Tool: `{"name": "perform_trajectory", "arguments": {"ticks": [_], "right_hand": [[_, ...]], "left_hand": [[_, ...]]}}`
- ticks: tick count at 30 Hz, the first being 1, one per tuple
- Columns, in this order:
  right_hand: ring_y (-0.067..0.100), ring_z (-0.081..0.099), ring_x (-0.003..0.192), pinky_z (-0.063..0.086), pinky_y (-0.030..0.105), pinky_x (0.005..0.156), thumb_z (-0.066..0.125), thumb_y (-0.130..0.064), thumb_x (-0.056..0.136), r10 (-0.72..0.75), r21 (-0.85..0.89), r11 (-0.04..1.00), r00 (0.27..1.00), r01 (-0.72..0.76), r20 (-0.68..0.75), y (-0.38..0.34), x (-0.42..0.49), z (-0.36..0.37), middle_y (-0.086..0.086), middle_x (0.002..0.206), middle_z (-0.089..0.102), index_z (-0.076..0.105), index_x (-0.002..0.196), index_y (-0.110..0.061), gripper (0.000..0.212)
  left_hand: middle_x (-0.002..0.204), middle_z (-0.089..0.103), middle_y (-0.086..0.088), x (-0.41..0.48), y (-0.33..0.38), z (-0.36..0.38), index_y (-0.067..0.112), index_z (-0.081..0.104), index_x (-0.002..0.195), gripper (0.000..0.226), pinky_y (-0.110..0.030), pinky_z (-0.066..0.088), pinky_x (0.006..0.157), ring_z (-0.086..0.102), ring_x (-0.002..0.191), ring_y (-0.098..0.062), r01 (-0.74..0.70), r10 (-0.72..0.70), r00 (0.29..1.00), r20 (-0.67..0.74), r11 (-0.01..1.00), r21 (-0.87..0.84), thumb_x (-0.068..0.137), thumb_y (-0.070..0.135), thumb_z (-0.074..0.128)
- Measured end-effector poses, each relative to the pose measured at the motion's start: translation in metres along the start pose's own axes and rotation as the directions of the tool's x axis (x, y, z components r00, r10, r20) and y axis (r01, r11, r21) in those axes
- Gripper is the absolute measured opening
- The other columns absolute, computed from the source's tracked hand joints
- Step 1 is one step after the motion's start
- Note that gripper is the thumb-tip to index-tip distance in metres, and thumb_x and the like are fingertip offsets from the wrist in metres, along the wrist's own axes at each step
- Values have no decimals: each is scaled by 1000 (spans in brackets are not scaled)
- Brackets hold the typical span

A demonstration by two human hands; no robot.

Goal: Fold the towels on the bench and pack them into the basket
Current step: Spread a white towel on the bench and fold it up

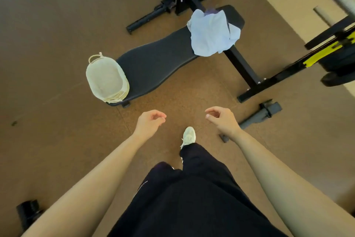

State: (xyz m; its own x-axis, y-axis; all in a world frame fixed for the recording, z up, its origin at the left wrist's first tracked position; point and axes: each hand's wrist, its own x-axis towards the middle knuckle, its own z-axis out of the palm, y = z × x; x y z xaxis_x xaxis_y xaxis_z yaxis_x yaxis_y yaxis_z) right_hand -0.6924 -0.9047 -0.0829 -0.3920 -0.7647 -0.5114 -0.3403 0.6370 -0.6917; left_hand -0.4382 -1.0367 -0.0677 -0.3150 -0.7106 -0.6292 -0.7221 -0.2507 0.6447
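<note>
The crumpled pale-blue cloth towel [211, 33] lay heaped across the far end of the black padded bench [153, 63]. One side drooped over the edge, and a darker purple cloth [211, 11] just showed beneath its top. It looked soft, light and limp, so you would likely have done best to pinch two corners along one edge and let it hang flat. The cream woven oval basket [105, 79] sat at the bench's near end. Your left hand [150, 121] and right hand [222, 119] hung well short of the towel, fingers loosely curled, holding nothing.
</note>
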Motion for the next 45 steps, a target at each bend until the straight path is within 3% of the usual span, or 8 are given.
{"name": "perform_trajectory", "arguments": {"ticks": [6,16,20,29,34,40,43,45], "right_hand": [[13,64,103,51,34,95,67,-21,94,1,-25,1000,1000,-1,-1,-26,109,-61,-4,106,71,74,110,-19,18],[12,60,111,44,22,90,64,-25,97,94,-34,995,995,-94,12,-87,284,-124,-3,118,68,71,116,-18,21],[12,60,111,49,28,96,63,-26,98,130,-67,989,991,-128,27,-102,362,-144,-3,118,68,70,117,-20,21],[18,65,102,49,26,90,63,-23,97,107,-149,984,993,-98,52,-94,556,-164,2,114,72,72,113,-13,21],[20,63,104,51,38,100,64,-25,96,88,-225,972,993,-69,76,-62,673,-156,3,120,68,68,119,-15,26],[27,46,135,35,36,114,64,-30,98,43,-463,887,994,6,96,-25,773,-164,5,150,46,44,147,-18,54],[32,46,135,41,43,112,65,-28,97,57,-575,817,987,40,150,-14,797,-168,6,150,47,39,151,-20,61],[30,51,127,45,40,106,64,-28,97,6,-621,777,985,102,170,-11,803,-169,7,141,52,49,145,-24,50]], "left_hand": [[93,75,5,94,78,1,26,76,95,12,-30,52,87,69,93,-13,-9,9,1000,8,1000,-18,92,17,68],[90,73,6,289,191,-8,24,76,92,15,-27,54,84,68,90,-11,-16,24,993,116,997,-70,91,14,66],[89,73,2,385,226,-6,23,76,91,14,-32,56,87,66,83,-12,21,-13,987,161,998,-51,90,11,67],[107,71,3,577,282,39,21,71,111,15,-39,56,97,67,96,-16,39,-34,986,163,999,-27,100,22,62],[128,66,0,672,304,82,23,63,128,26,-27,49,93,63,112,-18,-71,60,991,120,993,89,103,29,58],[149,51,-2,766,317,132,28,42,150,56,-45,44,108,47,137,-27,-163,113,983,148,906,391,99,44,60],[141,60,1,780,312,141,30,47,146,51,-46,38,113,50,133,-26,-229,151,970,190,829,510,99,42,62],[128,67,4,782,308,144,32,58,134,36,-39,39,111,58,121,-22,-246,186,968,170,845,475,99,39,62]]}}
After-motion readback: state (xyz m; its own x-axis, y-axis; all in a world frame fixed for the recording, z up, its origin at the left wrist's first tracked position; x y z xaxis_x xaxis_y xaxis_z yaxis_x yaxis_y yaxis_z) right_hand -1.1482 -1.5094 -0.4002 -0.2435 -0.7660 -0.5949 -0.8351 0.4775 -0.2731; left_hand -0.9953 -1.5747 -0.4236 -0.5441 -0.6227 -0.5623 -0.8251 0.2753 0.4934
